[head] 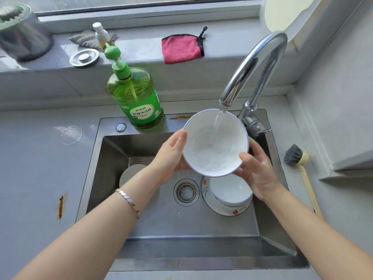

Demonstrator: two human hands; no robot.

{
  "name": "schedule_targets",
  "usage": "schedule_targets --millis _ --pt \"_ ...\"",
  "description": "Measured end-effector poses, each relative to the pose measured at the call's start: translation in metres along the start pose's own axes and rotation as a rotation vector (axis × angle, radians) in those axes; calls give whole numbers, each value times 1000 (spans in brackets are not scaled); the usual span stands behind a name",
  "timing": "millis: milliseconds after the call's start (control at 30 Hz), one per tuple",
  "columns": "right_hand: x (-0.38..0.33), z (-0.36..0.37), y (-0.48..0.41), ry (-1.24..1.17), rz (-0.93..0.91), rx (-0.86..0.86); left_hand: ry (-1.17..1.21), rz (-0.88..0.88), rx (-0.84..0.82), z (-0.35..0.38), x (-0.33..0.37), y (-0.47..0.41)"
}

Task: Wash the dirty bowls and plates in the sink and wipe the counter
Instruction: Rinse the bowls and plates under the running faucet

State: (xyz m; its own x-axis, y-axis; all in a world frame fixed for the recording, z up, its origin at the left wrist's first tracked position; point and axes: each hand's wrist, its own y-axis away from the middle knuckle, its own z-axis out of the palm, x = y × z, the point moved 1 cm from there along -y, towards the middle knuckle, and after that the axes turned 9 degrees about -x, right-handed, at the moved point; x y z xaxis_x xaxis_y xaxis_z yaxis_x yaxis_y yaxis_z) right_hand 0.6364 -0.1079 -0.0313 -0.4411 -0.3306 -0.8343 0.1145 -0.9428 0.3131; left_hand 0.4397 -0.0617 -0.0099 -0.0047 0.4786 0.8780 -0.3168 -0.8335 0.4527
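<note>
The left hand (pixel 171 152) and right hand (pixel 256 170) are each gripping the white bowl (pixel 214 144) by opposite rims, thumbs over the edge, tilting it under the running tap (pixel 252 67) so water is rinsing its inside (above the sink (pixel 161 223)). Below, a second bowl (pixel 230 190) is waiting on a plate (pixel 228 212), beside the drain (pixel 186 191).

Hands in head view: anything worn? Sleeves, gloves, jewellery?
No gloves on the left hand or right hand; no sleeves in view, forearms bare. One silver bracelet of flat angular links on the left wrist. No rings or watch visible.
</note>
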Motion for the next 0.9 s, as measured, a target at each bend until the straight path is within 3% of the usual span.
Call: schedule_targets --millis 133,267,333,433,533,633,767,900 --pt "-13 7 -2 328 -28 121 -150 -146 83 -16 -18 6" --pt "-12 3 7 427 77 168 -234 -356 134 -51 -48 28" --pt "-3 -1 14 700 94 209 -318 -418 168 -69 -64 45" --pt "18 8 24 1136 136 166 -397 -484 205 -93 -85 76" --pt "41 28 34 1334 217 37 -390 -536 233 -111 -101 101" --pt "61 42 40 1434 244 -72 -431 -568 222 -124 -115 114" --pt "78 42 43 1542 317 -58 -542 -568 167 -138 -128 120" --pt "94 41 32 1307 366 49 -635 -565 144 -151 -136 115"
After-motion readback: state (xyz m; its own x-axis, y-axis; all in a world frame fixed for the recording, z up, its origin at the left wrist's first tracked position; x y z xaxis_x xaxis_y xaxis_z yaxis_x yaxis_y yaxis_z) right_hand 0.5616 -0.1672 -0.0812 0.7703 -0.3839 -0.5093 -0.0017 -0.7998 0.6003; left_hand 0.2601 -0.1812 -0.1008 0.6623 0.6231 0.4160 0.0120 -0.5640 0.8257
